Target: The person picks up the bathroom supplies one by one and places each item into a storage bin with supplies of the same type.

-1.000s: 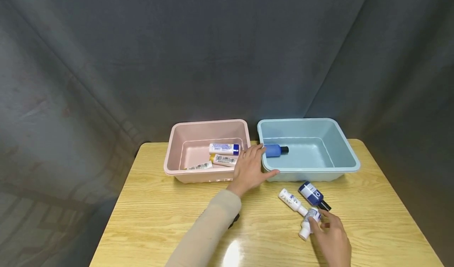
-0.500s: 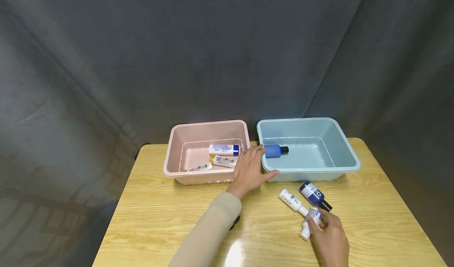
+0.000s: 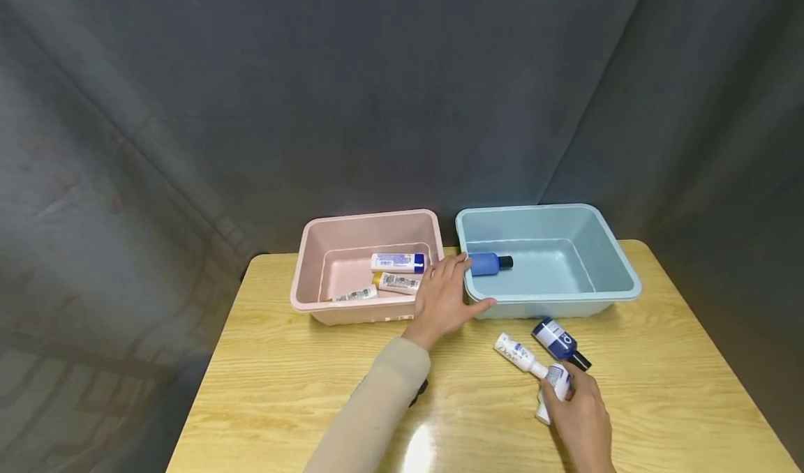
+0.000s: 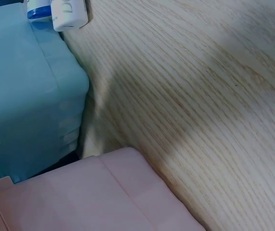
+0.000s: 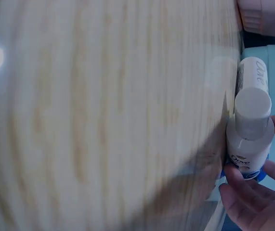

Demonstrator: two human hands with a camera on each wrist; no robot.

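Observation:
My right hand [image 3: 584, 417] pinches a small white bottle [image 3: 557, 377] between thumb and fingers, low over the table. In the right wrist view its cap faces the camera and fingers [image 5: 250, 195] sit against the body. A second white bottle [image 3: 518, 354], marked Dove, lies just beyond it. Behind that, a navy bottle [image 3: 559, 339] with a black cap lies on its side. My left hand [image 3: 442, 302] has its fingers spread over the facing rims of the pink bin [image 3: 370, 216] and the light blue bin [image 3: 534, 209]; it holds nothing visible.
Several white bottles or tubes lie in the pink bin, one of them a white tube [image 3: 392, 263] with a blue cap. A blue bottle [image 3: 484, 264] lies in the blue bin's left side. A dark curtain [image 3: 402, 96] hangs behind the wooden table [image 3: 276, 382].
The right hand has closed further around the small white bottle and shifted slightly up and to the left, tilting the bottle a little. The left hand has stayed in place.

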